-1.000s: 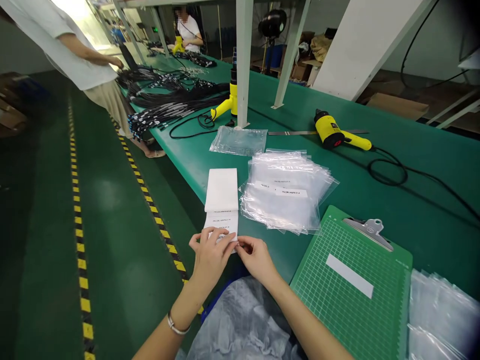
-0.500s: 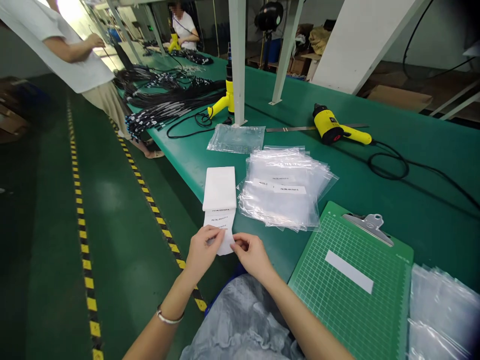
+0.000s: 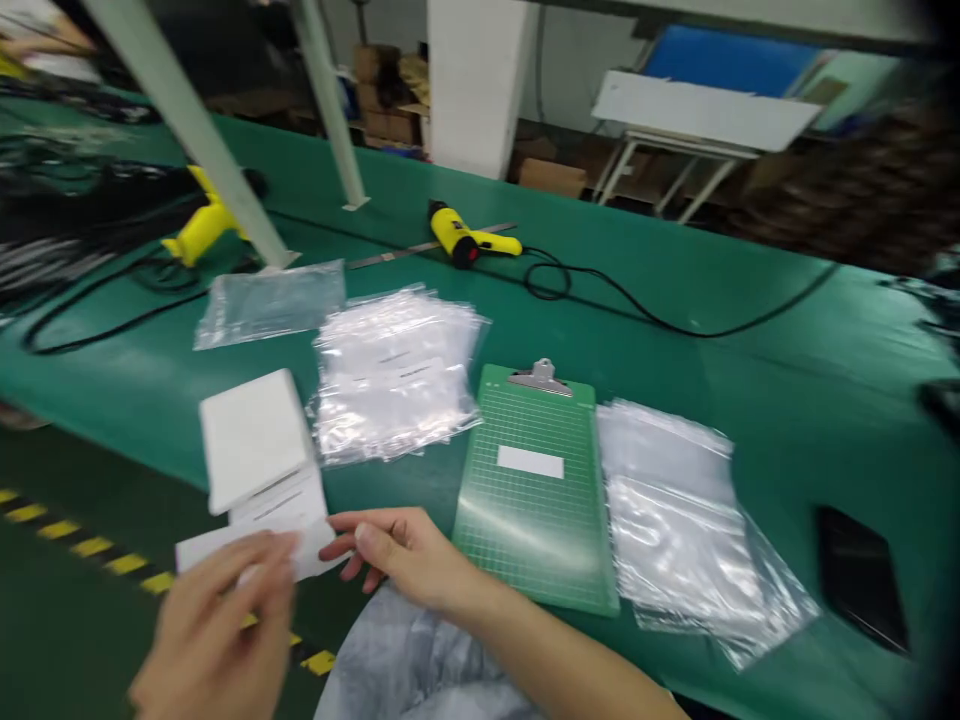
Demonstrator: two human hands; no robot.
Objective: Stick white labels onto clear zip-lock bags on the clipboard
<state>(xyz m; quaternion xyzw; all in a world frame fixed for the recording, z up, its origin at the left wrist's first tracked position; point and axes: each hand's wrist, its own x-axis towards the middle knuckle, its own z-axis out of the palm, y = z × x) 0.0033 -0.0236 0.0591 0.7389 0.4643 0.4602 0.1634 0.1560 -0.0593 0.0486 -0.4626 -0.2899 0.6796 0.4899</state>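
I'm handling the light, floppy paper label strip (image 3: 255,548) at the desk (image 3: 787,370) edge, best held by its edges, w/ my blurred L hand (image 3: 214,630) on its end, grip unclear, and R hand (image 3: 401,558) open just beside it.

Our body | left hand (image 3: 214,630): bare, blurred by motion | right hand (image 3: 401,555): bare, thin fingers | right forearm (image 3: 555,660): bare until the picture edge
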